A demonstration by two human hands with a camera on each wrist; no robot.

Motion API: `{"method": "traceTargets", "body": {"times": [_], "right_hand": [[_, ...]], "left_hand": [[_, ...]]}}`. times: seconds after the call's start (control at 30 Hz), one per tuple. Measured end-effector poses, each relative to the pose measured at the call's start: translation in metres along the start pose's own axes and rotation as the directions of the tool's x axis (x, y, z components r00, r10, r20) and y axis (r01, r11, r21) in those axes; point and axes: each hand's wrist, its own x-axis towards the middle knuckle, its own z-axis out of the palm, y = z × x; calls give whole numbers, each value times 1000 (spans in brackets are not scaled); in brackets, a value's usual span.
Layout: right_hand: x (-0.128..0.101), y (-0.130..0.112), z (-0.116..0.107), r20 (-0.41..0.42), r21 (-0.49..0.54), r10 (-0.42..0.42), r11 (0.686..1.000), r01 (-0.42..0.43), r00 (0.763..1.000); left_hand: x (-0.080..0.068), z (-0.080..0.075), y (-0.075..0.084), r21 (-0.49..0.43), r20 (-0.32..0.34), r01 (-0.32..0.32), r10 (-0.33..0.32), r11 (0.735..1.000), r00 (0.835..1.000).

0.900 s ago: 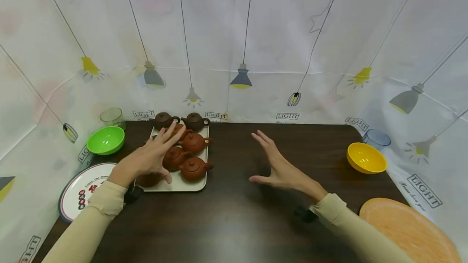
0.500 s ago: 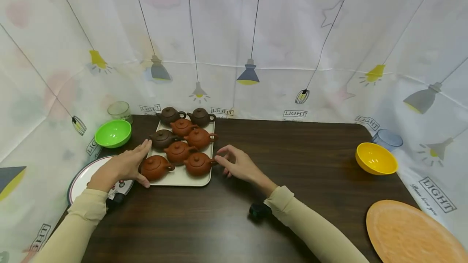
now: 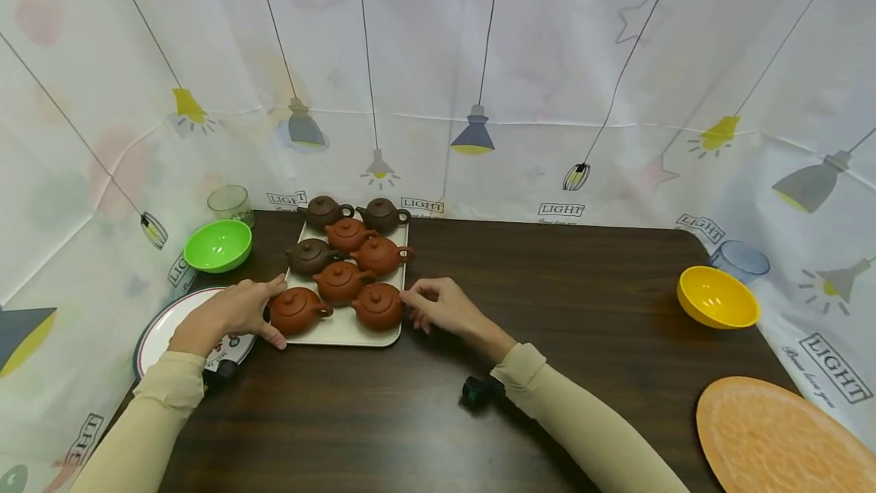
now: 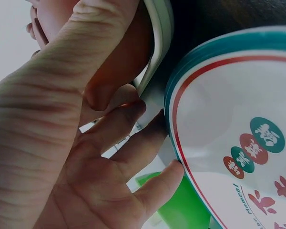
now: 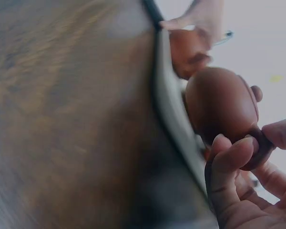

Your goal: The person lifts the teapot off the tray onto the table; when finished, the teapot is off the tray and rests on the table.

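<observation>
A cream tray (image 3: 342, 332) on the dark table carries several clay teapots, some red-brown, some dark brown. My left hand (image 3: 268, 313) grips the tray's left rim near the front corner. In the left wrist view the thumb lies over the tray rim (image 4: 159, 43) and the fingers (image 4: 133, 114) curl beneath it. My right hand (image 3: 411, 304) is at the tray's right side, by the front-right teapot (image 3: 376, 306). In the right wrist view, a finger and thumb of this hand (image 5: 255, 143) pinch the handle of that teapot (image 5: 221, 102).
A printed white plate (image 3: 171, 326) lies under my left wrist, with a green bowl (image 3: 217, 244) and a glass (image 3: 230, 202) behind it. At the right stand a yellow bowl (image 3: 717, 297), a blue glass (image 3: 741, 257) and an orange plate (image 3: 773, 432).
Both hands came down from above the table to the tray. The left took its left rim; the right moved left to the front-right teapot's handle.
</observation>
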Motion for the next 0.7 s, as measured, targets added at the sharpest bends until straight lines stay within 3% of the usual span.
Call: {"method": "traceTargets", "body": {"times": [0.1, 0.23, 0.37, 0.53, 0.7], "right_hand": [[-2, -10, -18, -27, 81, 7, 997, -4, 1000], [0, -20, -52, -132, 199, 9, 980, 17, 991], [14, -15, -82, -247, 213, 38, 977, 16, 968], [45, 12, -91, -346, 230, 145, 971, -66, 927], [74, 24, -94, -357, 276, 249, 949, -153, 900]], "left_hand": [[0, 1, 0, -5, 7, 15, -15, 1000, 1000], [-1, 1, 0, -3, 8, 29, -29, 1000, 1000], [-3, -1, 1, 0, 1, 24, -24, 1000, 1000], [-5, 2, 1, -10, -4, 11, -11, 1000, 1000], [-1, 2, 1, -7, -6, 23, -23, 1000, 1000]]}}
